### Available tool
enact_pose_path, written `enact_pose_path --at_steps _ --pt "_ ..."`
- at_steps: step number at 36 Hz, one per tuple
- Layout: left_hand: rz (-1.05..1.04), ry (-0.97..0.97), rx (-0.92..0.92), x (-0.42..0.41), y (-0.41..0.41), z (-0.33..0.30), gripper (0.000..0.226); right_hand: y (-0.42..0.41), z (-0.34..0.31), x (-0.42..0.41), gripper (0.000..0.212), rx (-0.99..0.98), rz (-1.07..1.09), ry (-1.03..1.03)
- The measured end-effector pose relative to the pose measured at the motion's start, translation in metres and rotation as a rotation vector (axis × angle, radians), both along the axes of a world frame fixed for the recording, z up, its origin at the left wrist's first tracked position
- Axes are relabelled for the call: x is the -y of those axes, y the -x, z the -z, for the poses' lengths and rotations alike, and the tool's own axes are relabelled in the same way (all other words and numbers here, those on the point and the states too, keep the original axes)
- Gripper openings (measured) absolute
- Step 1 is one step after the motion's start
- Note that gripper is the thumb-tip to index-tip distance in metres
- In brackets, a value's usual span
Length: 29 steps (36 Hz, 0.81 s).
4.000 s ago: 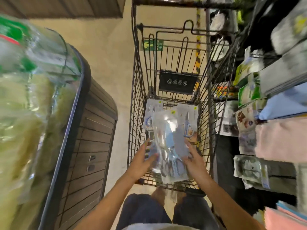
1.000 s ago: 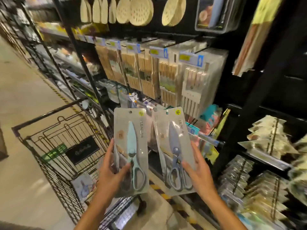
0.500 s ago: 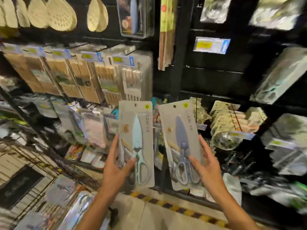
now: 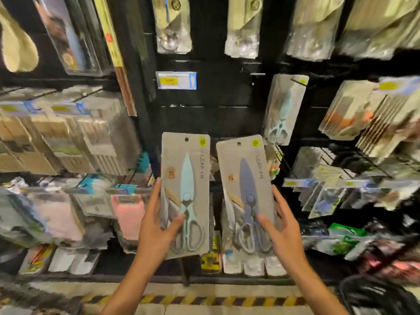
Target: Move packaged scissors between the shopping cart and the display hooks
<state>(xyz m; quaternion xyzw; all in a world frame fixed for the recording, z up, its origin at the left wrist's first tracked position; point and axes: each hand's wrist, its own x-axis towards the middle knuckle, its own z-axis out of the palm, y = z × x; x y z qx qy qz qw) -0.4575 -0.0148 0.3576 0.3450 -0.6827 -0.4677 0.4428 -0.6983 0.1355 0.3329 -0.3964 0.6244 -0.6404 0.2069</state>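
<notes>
Two scissor packs are held up before the display wall: the left hand grips the mint pack, the right hand grips the blue pack (fingers behind, thumbs in front).

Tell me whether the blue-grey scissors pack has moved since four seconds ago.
Yes. The blue-grey scissors pack, held by the right hand, came up out of the cart and now faces the black display panel.
</notes>
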Motion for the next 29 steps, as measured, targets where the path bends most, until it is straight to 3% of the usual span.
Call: enact_pose_path --at_steps 15,29 --pt "0.050 0.133 0.013 -0.021 0.171 -0.034 0.095 0.149 -0.024 -0.020 0.066 0.013 0.078 0.119" --pt "0.094 0.140 -0.037 -0.006 0.225 -0.048 0.095 0.207 -0.033 0.001 0.068 0.001 0.092 0.189"
